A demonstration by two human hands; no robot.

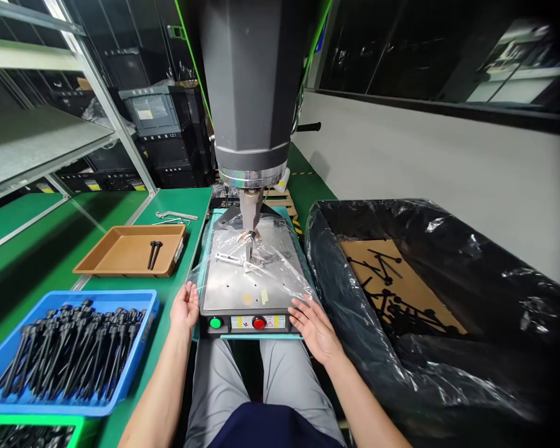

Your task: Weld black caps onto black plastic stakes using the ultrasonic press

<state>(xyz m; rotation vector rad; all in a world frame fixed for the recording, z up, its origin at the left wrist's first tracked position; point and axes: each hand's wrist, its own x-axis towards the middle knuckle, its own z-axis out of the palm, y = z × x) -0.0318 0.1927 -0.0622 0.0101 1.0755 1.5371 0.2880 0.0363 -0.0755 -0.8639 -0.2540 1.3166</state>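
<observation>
At the near edge, two hands are held at the front corners of a metal plate (226,300), with room left between them along its front edge. Over the plate a transparent plastic sheet (287,274) is spread, its sides reaching toward both hands. The fingers of the left hand (185,306) are bent at the sheet's left edge; whether it is pinched cannot be told. The fingers of the right hand (313,323) are loosely spread and unclenched, with the sheet's right edge just beside the fingertips. Below the plate, two buttons are mounted: one green (215,323), one red (259,322).

On the left, three trays are carried by the green tabletop (156,348): nearest, a green tray (80,430), cut off by the view; then a blue tray (98,410), crowded with black parts that cannot be counted; then a brown tray (121,255), in which two black parts (154,255) are laid side by side. On the right, one black-lined bin (338,295) is set close to the plate, only a narrow gap being left; overlapping black parts are scattered inside on cardboard (415,286). Farther on, one machine head (252,93) is suspended above the plate.
</observation>
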